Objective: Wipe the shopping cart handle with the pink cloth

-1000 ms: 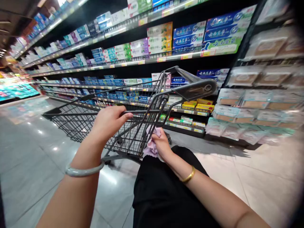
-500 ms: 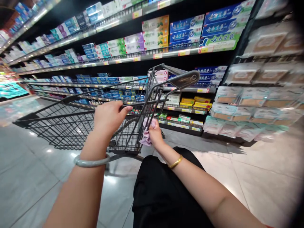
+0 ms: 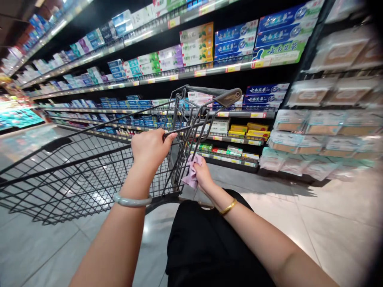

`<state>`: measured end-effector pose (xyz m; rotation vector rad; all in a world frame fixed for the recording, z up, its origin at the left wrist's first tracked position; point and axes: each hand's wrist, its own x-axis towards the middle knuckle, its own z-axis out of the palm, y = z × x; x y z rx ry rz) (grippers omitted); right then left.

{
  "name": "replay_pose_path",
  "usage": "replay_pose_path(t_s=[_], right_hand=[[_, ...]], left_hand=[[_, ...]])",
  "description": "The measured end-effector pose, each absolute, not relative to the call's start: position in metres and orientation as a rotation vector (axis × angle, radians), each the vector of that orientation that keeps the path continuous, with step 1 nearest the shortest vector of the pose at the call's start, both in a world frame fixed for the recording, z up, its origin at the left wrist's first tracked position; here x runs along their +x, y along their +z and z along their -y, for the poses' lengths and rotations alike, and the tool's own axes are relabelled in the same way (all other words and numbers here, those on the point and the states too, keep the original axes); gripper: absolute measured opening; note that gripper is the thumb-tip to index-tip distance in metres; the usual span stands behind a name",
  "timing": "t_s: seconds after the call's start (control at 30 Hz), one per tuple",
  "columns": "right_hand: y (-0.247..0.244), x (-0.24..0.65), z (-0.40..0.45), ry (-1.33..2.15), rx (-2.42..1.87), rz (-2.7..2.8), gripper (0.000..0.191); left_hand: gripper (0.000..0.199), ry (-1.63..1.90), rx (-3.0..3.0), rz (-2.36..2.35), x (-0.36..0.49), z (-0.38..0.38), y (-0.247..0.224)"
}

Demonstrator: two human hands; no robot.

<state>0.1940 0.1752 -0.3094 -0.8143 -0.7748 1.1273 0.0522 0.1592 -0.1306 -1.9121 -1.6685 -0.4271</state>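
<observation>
Right hand (image 3: 202,175): clamped on a pink cloth (image 3: 191,175), pressed to a rear upright of the shopping cart (image 3: 89,167).
Left hand (image 3: 151,148): closed over the cart's rear rail.
Progress: wiping appears under way; handle (image 3: 223,95) not reached.
Beyond: toothpaste shelves (image 3: 209,71).

Person, head view, own body only:
- Left hand (image 3: 151,149): bare, no rings visible. Forearm bare, no sleeve in frame.
- Left wrist: 1 bangle (image 3: 132,200), pale grey-green, smooth, round section, glossy, jade-like.
- Right hand (image 3: 203,175): bare; nails can't tell, partly hidden.
- Right wrist: 1 bracelet (image 3: 228,207), gold-coloured, thin, plain, shiny.
- Right forearm bare to frame edge.
- Lower body: black garment (image 3: 206,247), matte fabric w/ soft folds; skirt or trousers, can't tell.
</observation>
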Motion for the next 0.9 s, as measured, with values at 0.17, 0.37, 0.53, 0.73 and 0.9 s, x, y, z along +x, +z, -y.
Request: replay_pose_path(t_s=[0.17,0.37,0.53,0.73,0.9], right_hand=[[-0.279,0.213,-0.187,1.133,-0.795,0.708,0.041],[-0.281,0.209,-0.18,1.134,-0.901,0.607,0.041],[-0.325,0.186,-0.154,1.284,-1.004,0.619,0.027],[-0.252,0.222,-0.174,0.688,-0.825,0.822,0.037],[-0.227,0.23,-0.193,-0.126,-0.916,1.379,0.031]], left_hand=[[0.058,-0.405,-1.971,1.639,0.052,-0.156,-0.129],[0.053,-0.398,-1.984,1.66,0.061,-0.159,-0.131],[0.05,-0.405,-2.013,1.668,0.063,-0.157,-0.128],[0.047,-0.443,-2.112,1.715,0.026,-0.145,-0.103],[0.072,-0.24,-1.957,2.104,0.004,-0.14,-0.104]])
